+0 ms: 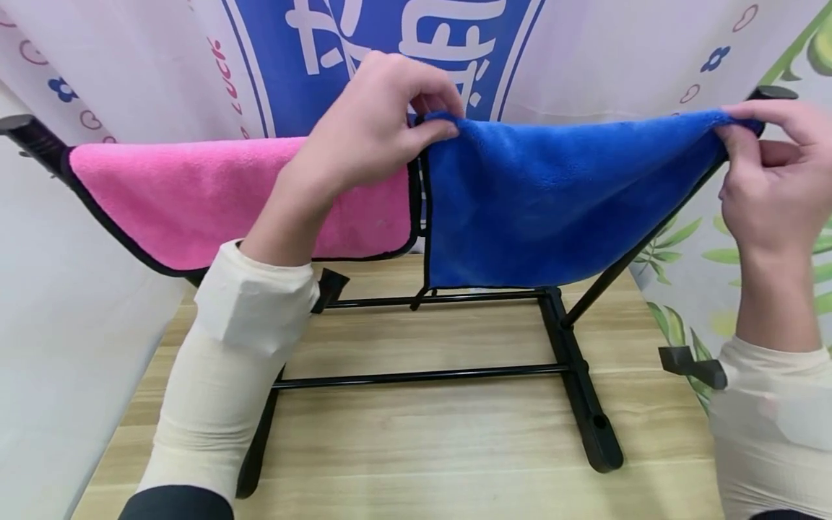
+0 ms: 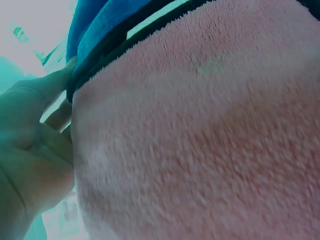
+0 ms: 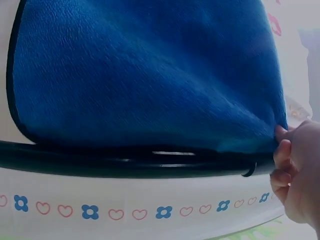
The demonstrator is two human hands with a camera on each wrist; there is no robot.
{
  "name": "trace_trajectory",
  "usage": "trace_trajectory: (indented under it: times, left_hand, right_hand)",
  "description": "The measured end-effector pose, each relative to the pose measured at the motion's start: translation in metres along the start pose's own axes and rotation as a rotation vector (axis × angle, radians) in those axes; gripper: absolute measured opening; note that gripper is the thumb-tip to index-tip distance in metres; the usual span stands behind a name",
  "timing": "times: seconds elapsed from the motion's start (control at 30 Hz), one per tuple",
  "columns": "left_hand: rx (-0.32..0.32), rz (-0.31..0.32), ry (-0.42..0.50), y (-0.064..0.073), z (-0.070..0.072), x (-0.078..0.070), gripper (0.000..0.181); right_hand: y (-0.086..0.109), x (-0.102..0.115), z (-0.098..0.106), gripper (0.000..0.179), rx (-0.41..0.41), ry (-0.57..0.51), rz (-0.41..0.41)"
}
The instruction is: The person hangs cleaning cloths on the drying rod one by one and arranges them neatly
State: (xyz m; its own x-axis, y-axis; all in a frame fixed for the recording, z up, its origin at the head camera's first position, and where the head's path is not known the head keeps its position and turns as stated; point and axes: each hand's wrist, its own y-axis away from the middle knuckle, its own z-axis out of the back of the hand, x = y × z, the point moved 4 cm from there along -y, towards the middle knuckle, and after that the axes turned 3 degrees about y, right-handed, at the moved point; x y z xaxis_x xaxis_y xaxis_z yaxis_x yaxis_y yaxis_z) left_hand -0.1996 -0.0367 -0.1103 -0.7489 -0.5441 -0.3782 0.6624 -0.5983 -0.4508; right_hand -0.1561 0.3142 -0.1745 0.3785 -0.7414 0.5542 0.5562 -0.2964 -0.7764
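Observation:
A blue towel (image 1: 559, 202) with black edging hangs over the right half of a black rack (image 1: 572, 361). My left hand (image 1: 383, 123) pinches its upper left corner between thumb and fingers, beside the pink towel. At the rack's upper right end, my right hand (image 1: 780, 173) pinches the towel's other top corner; the right wrist view shows that hand (image 3: 300, 170) close to the black bar (image 3: 125, 160). The pink towel (image 1: 195, 202), also black-edged, drapes over the left half and fills most of the left wrist view. My left forearm crosses in front of it.
The rack stands on a light wood-grain table (image 1: 416, 448), its two feet joined by thin crossbars (image 1: 422, 376). Behind it hangs a white curtain (image 1: 585, 65) with a blue printed panel. Leaf-patterned covering (image 1: 676, 253) lies at the right.

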Motion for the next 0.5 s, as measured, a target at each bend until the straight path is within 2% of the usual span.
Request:
trace_trajectory:
  times: [0.1,0.2,0.33,0.43,0.5]
  left_hand:
    - [-0.023,0.021,-0.019,-0.006,-0.002,-0.002,0.018]
    - [-0.054,0.065,-0.06,-0.01,-0.002,-0.002,0.02]
    - [-0.133,0.145,-0.151,-0.012,0.001,0.001,0.025]
    - [-0.191,0.185,-0.22,-0.011,0.002,0.004,0.028]
    - [-0.194,0.199,-0.25,-0.011,0.001,0.005,0.028]
  right_hand:
    - [-0.005,0.004,-0.001,0.019,-0.051,0.048,0.01]
    - [-0.01,0.008,-0.004,0.017,-0.104,0.023,0.016]
    - [-0.013,0.011,-0.009,0.019,-0.165,0.049,0.005]
    - [-0.014,0.011,-0.011,0.022,-0.201,0.116,0.008]
    - [-0.015,0.011,-0.012,0.028,-0.198,0.17,0.03]
